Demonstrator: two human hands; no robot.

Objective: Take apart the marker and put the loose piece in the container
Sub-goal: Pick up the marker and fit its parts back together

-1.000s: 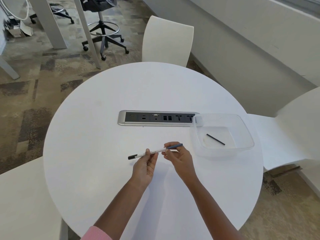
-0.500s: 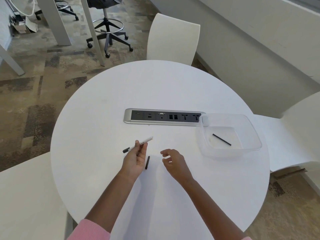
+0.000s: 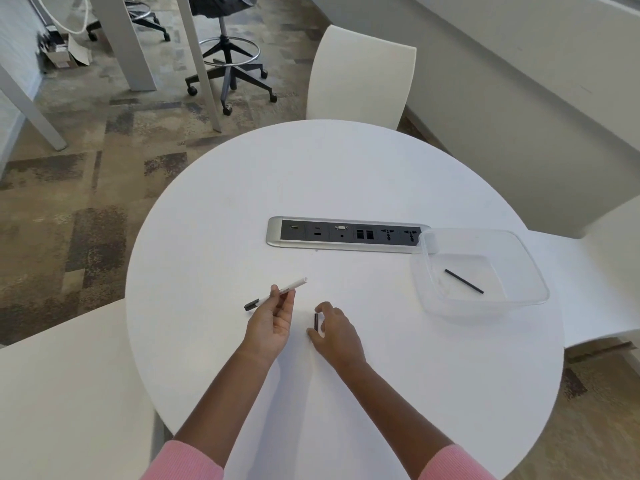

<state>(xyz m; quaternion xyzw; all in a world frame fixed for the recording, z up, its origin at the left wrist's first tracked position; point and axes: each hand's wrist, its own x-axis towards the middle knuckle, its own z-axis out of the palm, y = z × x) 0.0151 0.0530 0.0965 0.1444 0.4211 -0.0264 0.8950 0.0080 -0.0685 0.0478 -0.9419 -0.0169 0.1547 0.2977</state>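
Over the table (image 3: 346,174), right hand (image 3: 334,332) pinches the cap (image 3: 316,321).

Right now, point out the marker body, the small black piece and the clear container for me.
marker body (image 3: 277,294), head view, middle of the white barrel.
small black piece (image 3: 316,321), head view, middle of its length.
clear container (image 3: 540,289), head view, right rim.
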